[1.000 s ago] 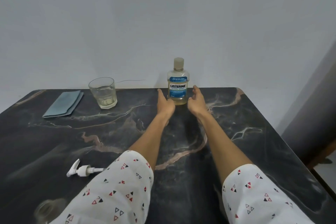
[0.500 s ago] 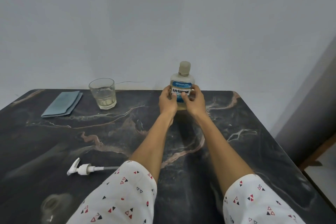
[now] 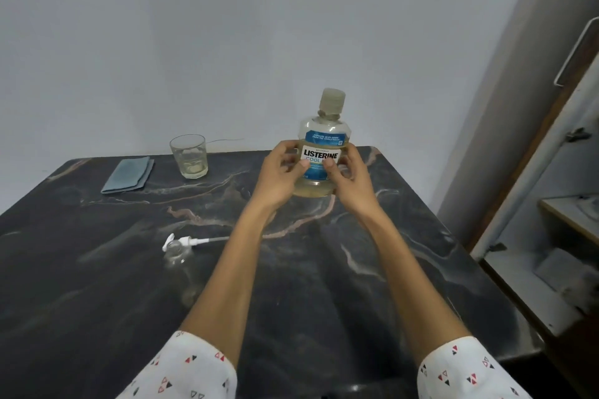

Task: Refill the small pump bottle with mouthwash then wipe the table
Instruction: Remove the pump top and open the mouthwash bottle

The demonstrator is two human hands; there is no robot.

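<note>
Both hands hold the mouthwash bottle [image 3: 325,152] upright above the far part of the dark marbled surface [image 3: 324,269]. The left hand [image 3: 278,178] wraps around its left side with fingers curled over the label edge and thumb laid across the front; the right hand [image 3: 348,176] does the same from the right, its thumb pressing the label just beside the other thumb. The bottle's cap [image 3: 332,101] is on, and pale yellowish liquid fills the body up to about the top of the label (the bottom looks to be off the surface, though the hands hide part of it).

The small pump bottle [image 3: 176,254] is clear and stands open near the left forearm, hard to make out against the dark stone. Its white pump head [image 3: 184,241] lies on its side just behind it, with the thin tube pointing right toward the arm.

Farther back on the left sits a drinking glass [image 3: 189,156] with a little pale liquid at the bottom, and just to its left lies a folded blue-grey cloth [image 3: 129,174], flat on the surface. A grey wall [image 3: 227,42] rises behind, and a cabinet [image 3: 551,220] with open shelves stands at the right edge.
</note>
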